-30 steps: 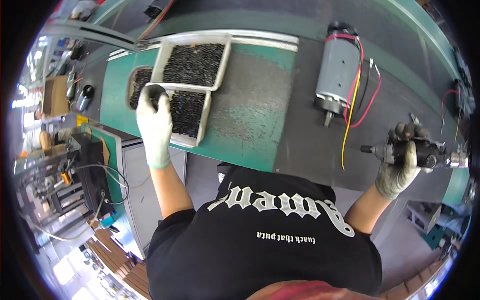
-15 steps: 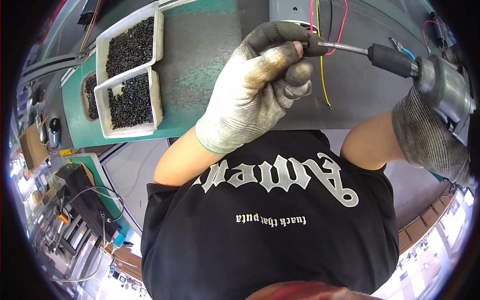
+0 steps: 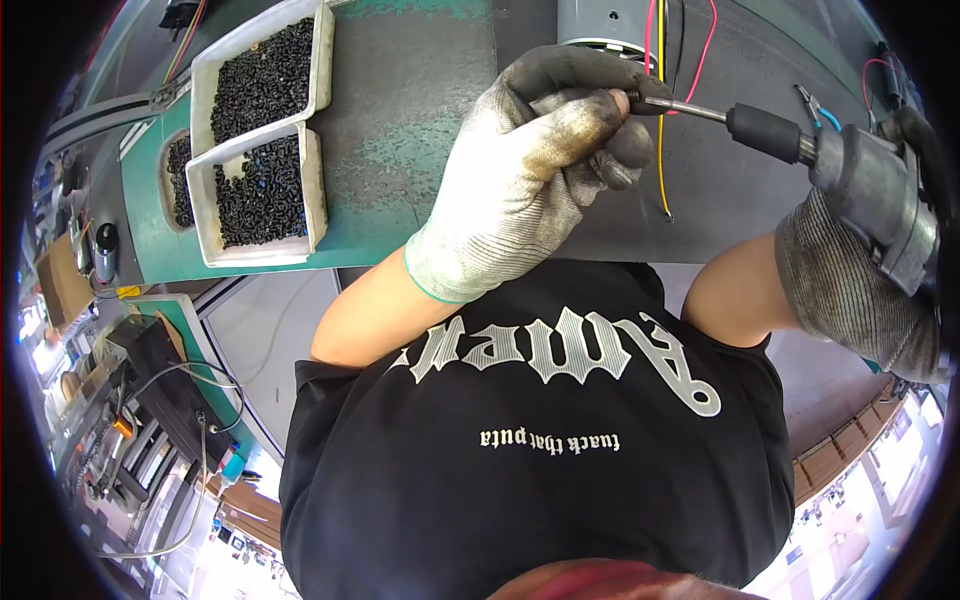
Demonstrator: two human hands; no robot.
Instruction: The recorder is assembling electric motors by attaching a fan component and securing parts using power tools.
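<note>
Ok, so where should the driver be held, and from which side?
I'd take the driver by its bulky metal body, behind the black sleeve, coming from the right. The thick end lies that way, where the right hand holds it; the thin bit points left toward the left hand, offering little to grip.

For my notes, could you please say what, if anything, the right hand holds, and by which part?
Grey-gloved right hand: a rounded grey metal power driver, by its body.
</note>
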